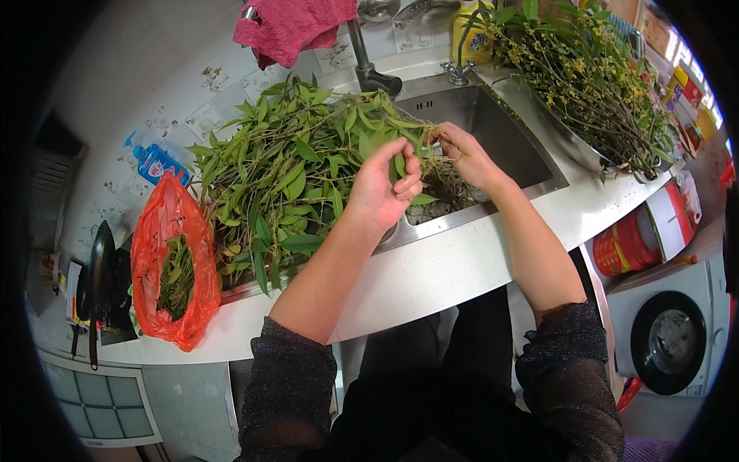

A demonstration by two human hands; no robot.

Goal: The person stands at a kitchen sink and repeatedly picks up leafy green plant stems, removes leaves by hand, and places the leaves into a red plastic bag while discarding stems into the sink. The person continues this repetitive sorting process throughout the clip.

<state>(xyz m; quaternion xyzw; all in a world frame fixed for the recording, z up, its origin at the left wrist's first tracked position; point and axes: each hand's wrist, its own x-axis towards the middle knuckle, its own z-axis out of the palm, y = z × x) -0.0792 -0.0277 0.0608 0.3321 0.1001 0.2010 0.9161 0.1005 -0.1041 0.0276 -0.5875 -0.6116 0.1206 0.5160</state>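
Observation:
My right hand point(465, 153) pinches the stem end of a leafy twig point(404, 120) above the steel sink point(502, 130). Close on its left, my left hand point(389, 182) is raised with curled fingers at the twig's leaves; whether it grips a leaf cannot be told. A large heap of leafy branches point(288, 173) covers the left part of the sink. Bare thin twigs point(447, 185) lie in the basin beneath my right hand. At the left, an open red plastic bag point(202, 294) on the counter holds loose green leaves point(176, 277).
A metal basin point(568, 141) with flowering branches point(577, 75) stands at the right. Behind the sink are a faucet point(375, 81), a pink cloth point(294, 26) and a yellow container point(476, 40). A blue soap bottle point(156, 163) stands behind the bag, a wok point(101, 271) beyond it.

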